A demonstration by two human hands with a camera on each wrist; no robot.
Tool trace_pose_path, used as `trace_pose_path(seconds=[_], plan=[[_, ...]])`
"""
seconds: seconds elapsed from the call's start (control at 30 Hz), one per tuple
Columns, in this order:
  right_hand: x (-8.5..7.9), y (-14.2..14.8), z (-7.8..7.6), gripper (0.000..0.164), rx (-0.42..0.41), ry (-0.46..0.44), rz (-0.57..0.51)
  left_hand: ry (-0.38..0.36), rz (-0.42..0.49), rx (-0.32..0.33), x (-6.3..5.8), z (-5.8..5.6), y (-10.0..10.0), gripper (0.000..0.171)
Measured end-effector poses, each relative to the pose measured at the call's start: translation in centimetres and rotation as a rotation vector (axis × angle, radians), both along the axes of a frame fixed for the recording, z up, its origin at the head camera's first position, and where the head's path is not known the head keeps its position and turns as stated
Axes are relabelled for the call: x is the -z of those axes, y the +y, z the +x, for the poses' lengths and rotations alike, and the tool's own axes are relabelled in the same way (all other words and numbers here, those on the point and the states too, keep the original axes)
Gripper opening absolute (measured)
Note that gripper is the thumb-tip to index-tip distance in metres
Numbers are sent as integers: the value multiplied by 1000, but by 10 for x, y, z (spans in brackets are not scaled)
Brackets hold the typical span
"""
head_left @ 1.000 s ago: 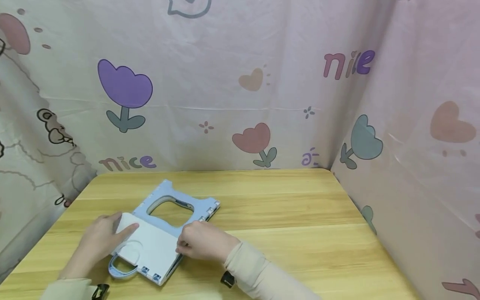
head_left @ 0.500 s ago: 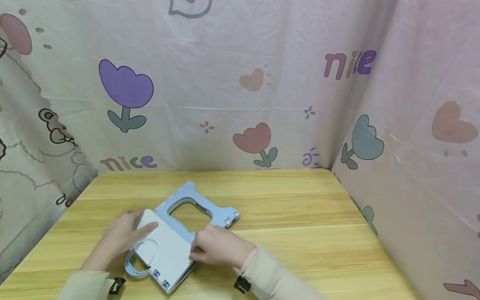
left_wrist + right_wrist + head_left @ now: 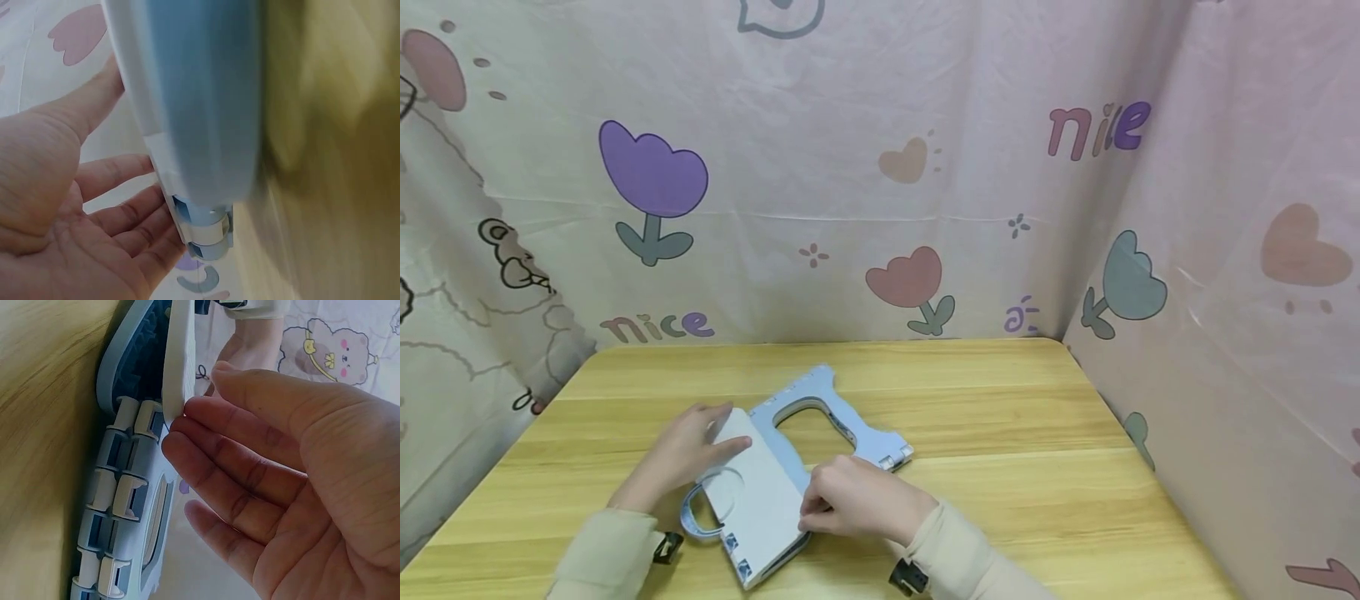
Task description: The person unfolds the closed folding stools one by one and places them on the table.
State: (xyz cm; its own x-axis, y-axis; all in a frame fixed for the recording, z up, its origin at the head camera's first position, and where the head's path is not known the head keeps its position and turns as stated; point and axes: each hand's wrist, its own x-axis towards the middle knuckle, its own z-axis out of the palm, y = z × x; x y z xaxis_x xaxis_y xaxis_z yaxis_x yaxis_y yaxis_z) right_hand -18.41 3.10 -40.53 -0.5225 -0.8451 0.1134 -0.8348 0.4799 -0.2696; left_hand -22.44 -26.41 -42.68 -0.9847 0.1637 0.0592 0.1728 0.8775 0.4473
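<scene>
A folding stool in pale blue and white plastic lies folded flat on the table. Its white panel (image 3: 767, 508) faces up, and a blue panel (image 3: 868, 442) with a large opening reaches out behind it. A blue carry handle (image 3: 690, 521) loops from the near left side. My left hand (image 3: 681, 458) holds the white panel's left edge, thumb across its top. At the opposite edge my right hand (image 3: 865, 500) grips with curled fingers. In the right wrist view its fingertips (image 3: 178, 440) meet the white edge beside a row of hinges (image 3: 115, 494).
The wooden table (image 3: 1000, 417) extends to the right and behind the stool. A printed curtain (image 3: 790, 167) with flowers and hearts hangs along the back and both sides. Black bands (image 3: 668, 547) sit on both wrists.
Both hands have moved the folding stool to the right across the table, turning it slightly clockwise. Their hold on its two edges looks the same.
</scene>
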Motion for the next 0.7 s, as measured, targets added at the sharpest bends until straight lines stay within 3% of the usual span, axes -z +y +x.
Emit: trace_pose_path(seconds=[0.7], plan=[[3,26,6,6,32,-90,-55,-9,110,97,0,-34,43,76]])
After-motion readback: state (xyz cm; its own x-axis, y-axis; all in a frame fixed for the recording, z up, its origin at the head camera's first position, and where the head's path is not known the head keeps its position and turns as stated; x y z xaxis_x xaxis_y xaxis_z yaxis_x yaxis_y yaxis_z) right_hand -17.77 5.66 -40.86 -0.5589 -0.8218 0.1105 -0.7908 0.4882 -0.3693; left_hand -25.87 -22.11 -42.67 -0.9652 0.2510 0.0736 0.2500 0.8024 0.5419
